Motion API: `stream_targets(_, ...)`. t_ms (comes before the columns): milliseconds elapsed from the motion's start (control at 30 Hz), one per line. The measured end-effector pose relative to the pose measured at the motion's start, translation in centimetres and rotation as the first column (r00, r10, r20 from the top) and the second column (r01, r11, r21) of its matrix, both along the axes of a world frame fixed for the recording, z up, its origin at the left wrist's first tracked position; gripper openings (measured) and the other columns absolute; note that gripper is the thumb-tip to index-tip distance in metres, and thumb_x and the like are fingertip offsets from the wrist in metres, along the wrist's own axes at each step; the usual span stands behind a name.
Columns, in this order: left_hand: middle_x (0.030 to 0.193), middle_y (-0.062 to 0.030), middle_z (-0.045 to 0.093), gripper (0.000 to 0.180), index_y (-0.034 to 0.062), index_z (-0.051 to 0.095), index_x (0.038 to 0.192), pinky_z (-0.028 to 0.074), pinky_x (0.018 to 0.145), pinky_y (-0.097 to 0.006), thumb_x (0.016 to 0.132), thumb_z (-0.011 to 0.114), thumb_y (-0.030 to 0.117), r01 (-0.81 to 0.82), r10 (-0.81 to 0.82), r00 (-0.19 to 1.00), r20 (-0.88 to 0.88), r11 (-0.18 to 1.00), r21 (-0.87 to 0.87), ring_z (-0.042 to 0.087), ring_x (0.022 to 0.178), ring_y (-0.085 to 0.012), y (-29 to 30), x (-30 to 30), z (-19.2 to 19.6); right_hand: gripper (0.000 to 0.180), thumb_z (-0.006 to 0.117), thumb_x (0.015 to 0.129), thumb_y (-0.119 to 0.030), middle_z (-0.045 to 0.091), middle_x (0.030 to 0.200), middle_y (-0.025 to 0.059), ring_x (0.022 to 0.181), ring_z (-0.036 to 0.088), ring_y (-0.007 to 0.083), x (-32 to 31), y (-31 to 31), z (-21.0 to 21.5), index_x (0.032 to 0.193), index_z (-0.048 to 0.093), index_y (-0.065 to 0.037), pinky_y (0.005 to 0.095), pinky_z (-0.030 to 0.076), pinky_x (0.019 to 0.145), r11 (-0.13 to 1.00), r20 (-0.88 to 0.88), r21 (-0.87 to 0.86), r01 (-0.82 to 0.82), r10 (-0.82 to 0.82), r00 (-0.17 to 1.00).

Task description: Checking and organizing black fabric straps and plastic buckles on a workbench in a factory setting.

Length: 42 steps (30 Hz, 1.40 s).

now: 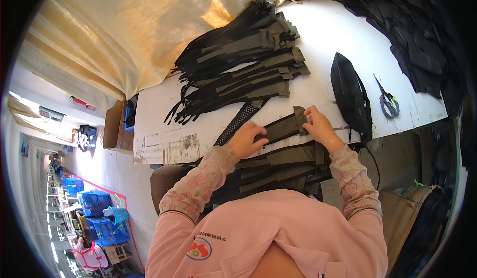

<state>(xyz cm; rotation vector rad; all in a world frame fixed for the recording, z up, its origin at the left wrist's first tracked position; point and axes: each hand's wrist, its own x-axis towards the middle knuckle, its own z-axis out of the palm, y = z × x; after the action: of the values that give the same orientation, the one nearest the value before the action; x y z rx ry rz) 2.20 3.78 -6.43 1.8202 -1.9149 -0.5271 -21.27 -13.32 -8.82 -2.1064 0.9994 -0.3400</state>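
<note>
On the near edge of the white table lies an olive-and-black fabric strip [284, 129] with a folded tab at its right end. My right hand [320, 129] pinches that end between thumb and fingertips. My left hand [247, 140] is at the strip's other end, its fingers curved and the thumb apart, with nothing visible between them. A black mesh strap [241, 120] runs from under this hand toward the stack. More olive-and-black strips [278, 166] lie over my lap, partly hidden by my arms.
Farther back lies a layered stack of similar strips [243, 64]. To the right are a black padded pouch-like piece [348, 87], scissors [389, 105] and a heap of black fabric [412, 34]. A cardboard box [118, 126] stands left of the table [164, 146]; a brown bag-like container [407, 218] stands at lower right.
</note>
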Motion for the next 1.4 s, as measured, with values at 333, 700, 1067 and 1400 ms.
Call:
stream_targets(333, 0.081, 0.0018, 0.057, 0.008, 0.0009, 0.057, 0.092, 0.044, 0.067, -0.022, 0.089, 0.059, 0.008, 0.005, 0.057, 0.660, -0.749, 0.997, 0.080, 0.050, 0.075, -0.0050, -7.3, -3.3, -0.2, 0.029, 0.066, 0.080, -0.006, 0.055, 0.081, 0.0089, 0.072, 0.056, 0.0273, 0.4, 5.5, 8.0, 0.105, 0.051, -0.008, 0.0379, 0.044, 0.068, 0.941, 0.253, -0.335, -0.051, 0.142, 0.957)
stream_targets(700, 0.069, -0.0030, 0.056, 0.027, 0.0012, 0.054, 0.081, 0.043, 0.059, -0.026, 0.079, 0.076, 0.016, -0.201, 0.182, 0.718, -0.672, 0.978, 0.050, 0.049, 0.064, -0.0095, -6.0, -5.0, 1.9, 0.034, 0.065, 0.083, -0.014, 0.062, 0.088, 0.0162, 0.078, 0.060, 0.0319, 1.6, 5.6, 5.0, 0.114, 0.053, -0.008, 0.0395, 0.046, 0.066, 0.899, 0.193, -0.423, 0.116, -0.036, 0.981)
stream_targets(1067, 0.072, -0.0082, 0.054, 0.018, 0.0022, 0.054, 0.085, 0.043, 0.060, -0.029, 0.081, 0.071, 0.007, 0.054, -0.131, 0.941, -0.313, 0.969, -0.242, 0.050, 0.063, -0.0194, -2.9, -7.0, 4.7, 0.019, 0.060, 0.087, -0.013, 0.056, 0.062, 0.0078, 0.053, 0.049, 0.0146, 0.3, 2.8, 4.6, 0.072, 0.056, -0.002, 0.0303, 0.041, 0.052, 0.991, 0.317, 0.115, 0.071, -0.104, 0.943)
stream_targets(1400, 0.088, -0.0026, 0.061, 0.010, 0.0004, 0.060, 0.097, 0.046, 0.076, -0.026, 0.088, 0.061, 0.004, 0.089, 0.002, 0.631, -0.776, 0.993, 0.075, 0.056, 0.083, -0.0114, -3.5, -5.9, 6.5, 0.018, 0.056, 0.093, -0.019, 0.060, 0.076, -0.0013, 0.066, 0.052, 0.0088, -0.3, 4.2, 4.0, 0.089, 0.063, -0.003, 0.0231, 0.042, 0.064, 0.421, 0.563, 0.819, -0.390, -0.462, 0.685)
